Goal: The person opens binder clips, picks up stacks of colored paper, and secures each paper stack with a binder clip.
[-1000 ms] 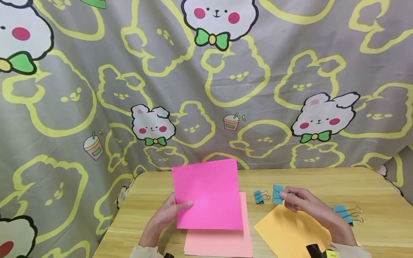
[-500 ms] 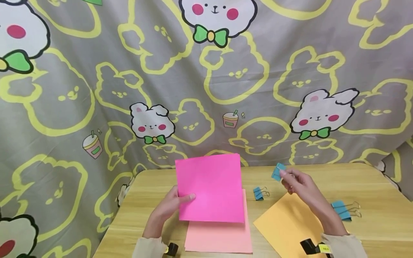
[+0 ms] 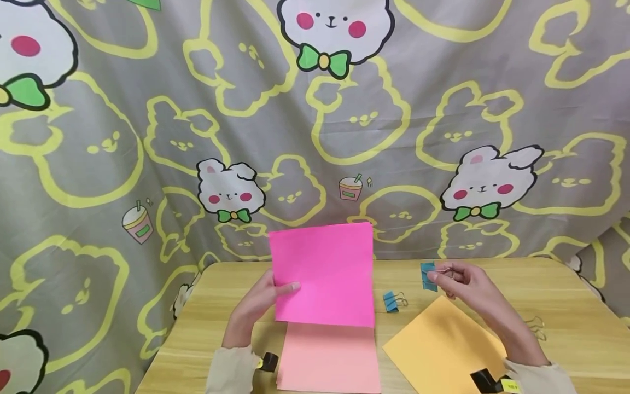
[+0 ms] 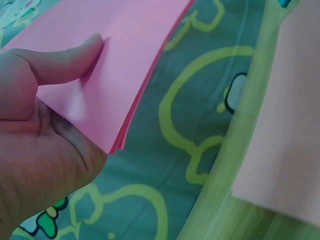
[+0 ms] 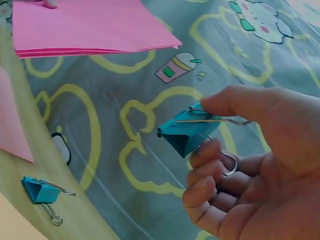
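My left hand (image 3: pixel 263 298) holds a stack of bright pink paper (image 3: pixel 325 273) by its left edge, thumb across the front sheet. In the left wrist view the sheets fan slightly at the lower corner. Between the thumb and fingers of my right hand (image 3: pixel 467 282) is a blue binder clip (image 5: pixel 187 127), raised off the table to the right of the pink stack. Its wire handles run back into the fingers in the right wrist view. A second blue binder clip (image 3: pixel 391 301) lies on the table between the two hands.
Light pink paper (image 3: pixel 327 358) lies on the wooden table (image 3: pixel 187 328) below the raised stack. Orange paper (image 3: pixel 443 345) sits at an angle under the right forearm. Wire handles (image 3: pixel 537 327) of another clip show beyond that forearm. A patterned curtain (image 3: pixel 295 131) hangs behind.
The left hand has lifted the pink stack higher and slightly right. The right hand has raised the binder clip and turned it; over the last half second it came down a little.
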`<state>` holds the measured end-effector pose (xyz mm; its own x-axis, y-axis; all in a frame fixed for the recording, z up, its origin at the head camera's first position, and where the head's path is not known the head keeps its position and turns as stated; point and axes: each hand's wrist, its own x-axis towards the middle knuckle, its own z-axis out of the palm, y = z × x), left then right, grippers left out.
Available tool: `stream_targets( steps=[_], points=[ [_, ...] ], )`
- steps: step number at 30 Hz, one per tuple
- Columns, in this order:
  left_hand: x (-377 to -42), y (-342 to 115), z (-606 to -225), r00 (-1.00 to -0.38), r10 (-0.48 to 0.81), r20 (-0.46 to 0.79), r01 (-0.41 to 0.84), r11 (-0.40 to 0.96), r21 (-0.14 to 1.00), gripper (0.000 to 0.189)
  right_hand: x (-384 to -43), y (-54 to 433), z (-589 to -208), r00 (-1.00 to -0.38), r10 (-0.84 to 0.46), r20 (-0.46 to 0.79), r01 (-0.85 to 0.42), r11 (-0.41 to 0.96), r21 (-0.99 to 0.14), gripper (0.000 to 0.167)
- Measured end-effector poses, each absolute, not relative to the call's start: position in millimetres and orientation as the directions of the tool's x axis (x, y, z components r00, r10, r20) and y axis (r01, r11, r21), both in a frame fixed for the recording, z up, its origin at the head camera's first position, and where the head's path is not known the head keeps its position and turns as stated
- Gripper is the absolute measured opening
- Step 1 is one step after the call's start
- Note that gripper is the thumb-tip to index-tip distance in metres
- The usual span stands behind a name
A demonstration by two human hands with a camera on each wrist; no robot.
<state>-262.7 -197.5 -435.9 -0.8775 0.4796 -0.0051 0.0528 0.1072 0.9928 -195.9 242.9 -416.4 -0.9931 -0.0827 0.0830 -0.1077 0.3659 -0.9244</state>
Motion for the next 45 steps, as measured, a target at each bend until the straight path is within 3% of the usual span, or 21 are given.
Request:
stream_targets(
  steps=[8,17,29,45],
  points=[
    [-262,-178,-437,-0.855,0.519,0.024,0.089,0.1,0.991,0.042,-198,240,-422,-0.99,-0.128,0.058,-0.096,0.318,-0.943,0.035],
    [-260,-166,-454,-0.862,0.505,-0.033,0.018,0.096,0.995,0.023,-196,232,-432,-0.988,-0.107,0.115,-0.139,0.259,-0.956,0.033],
    [-256,-159,-453,-0.843,0.537,-0.026,0.014,0.07,0.997,0.029,-202,228,-440,-0.958,-0.219,0.188,-0.229,0.183,-0.956,0.024],
    [-253,-149,-453,-0.849,0.529,-0.013,0.049,0.103,0.994,0.032,-202,223,-442,-0.96,-0.215,0.18,-0.218,0.168,-0.961,0.027]
  ],
)
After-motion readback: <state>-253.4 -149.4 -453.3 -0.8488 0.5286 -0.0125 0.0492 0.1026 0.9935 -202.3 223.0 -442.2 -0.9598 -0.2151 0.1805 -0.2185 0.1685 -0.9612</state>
